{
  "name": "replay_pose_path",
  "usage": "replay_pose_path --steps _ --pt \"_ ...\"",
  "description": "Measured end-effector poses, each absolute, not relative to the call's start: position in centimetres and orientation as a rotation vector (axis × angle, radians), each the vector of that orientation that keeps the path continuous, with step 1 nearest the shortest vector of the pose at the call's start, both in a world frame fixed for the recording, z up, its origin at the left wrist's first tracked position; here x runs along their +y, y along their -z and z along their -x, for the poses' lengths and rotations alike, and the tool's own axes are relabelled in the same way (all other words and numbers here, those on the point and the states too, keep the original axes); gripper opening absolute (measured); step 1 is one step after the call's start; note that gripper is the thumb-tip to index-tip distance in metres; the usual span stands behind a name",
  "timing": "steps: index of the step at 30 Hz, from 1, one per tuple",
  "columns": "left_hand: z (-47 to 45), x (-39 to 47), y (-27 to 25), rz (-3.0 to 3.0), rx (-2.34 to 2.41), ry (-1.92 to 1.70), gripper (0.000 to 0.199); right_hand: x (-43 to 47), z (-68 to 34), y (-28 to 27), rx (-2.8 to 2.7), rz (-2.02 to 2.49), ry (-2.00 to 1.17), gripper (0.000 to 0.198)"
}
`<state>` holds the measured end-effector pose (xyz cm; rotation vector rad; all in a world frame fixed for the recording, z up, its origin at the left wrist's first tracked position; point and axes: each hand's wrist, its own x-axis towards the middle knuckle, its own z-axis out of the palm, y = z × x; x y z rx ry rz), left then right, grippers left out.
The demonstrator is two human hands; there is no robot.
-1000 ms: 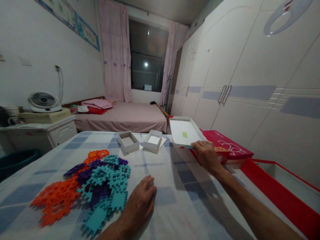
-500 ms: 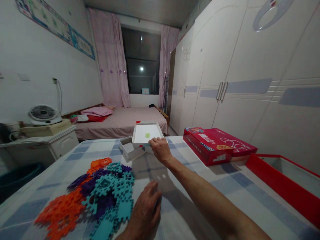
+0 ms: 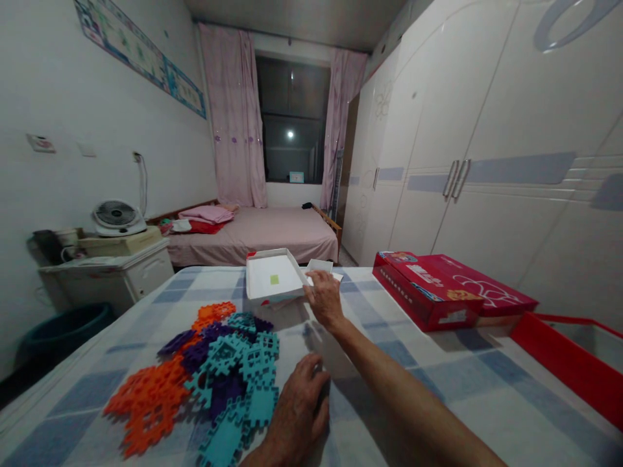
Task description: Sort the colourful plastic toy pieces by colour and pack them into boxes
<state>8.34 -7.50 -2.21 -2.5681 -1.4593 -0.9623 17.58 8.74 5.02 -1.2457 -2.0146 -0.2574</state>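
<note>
A shallow white box lid (image 3: 272, 272) with a green square sticker lies at the far middle of the table, its white inner side up. My right hand (image 3: 325, 298) reaches out to its right side, fingers bent and closed at the lid's near right corner. Behind those fingers are some white card flaps (image 3: 320, 265), partly hidden. My left hand (image 3: 300, 405) rests on the tablecloth with loosely bent fingers and the thumb apart, holding nothing I can see. Just left of it lies a pile of interlocking plastic pieces: teal (image 3: 263, 403), purple (image 3: 228, 392) and orange (image 3: 153, 395).
Right of my arm stand a red printed box (image 3: 428, 292) and an open red box (image 3: 569, 363). The checked tablecloth (image 3: 389, 370) covers the table. Beyond are a bed (image 3: 282, 227), a white wardrobe (image 3: 438, 130), a fan (image 3: 117, 217) on a cabinet and a dark tub (image 3: 68, 331).
The box lid has come down and left from its tilted position, and now hides the white box tray beneath. My right hand moved with it; my left hand stayed on the table. The view turned slightly left.
</note>
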Motion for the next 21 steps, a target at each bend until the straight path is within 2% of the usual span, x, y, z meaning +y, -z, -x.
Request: replay_pose_path --steps 9,15,18,21 --pt "-8.3 -7.3 2.8 2.505 -1.407 0.941 0.033 8.5 -22.6 0.7 -1.811 1.603 0.087 0.036" --pt "-7.9 -7.2 3.2 2.5 -1.409 0.92 0.032 7.4 -23.6 -1.5 -1.87 1.581 0.039 0.038" --pt "-7.8 -7.3 3.0 2.531 -1.412 0.93 0.032 5.8 -27.4 -3.9 -1.921 1.507 0.174 0.039" --pt "-7.8 -7.3 2.8 2.554 -1.429 0.957 0.032 2.7 -34.5 -5.8 -1.834 1.511 0.469 0.039"
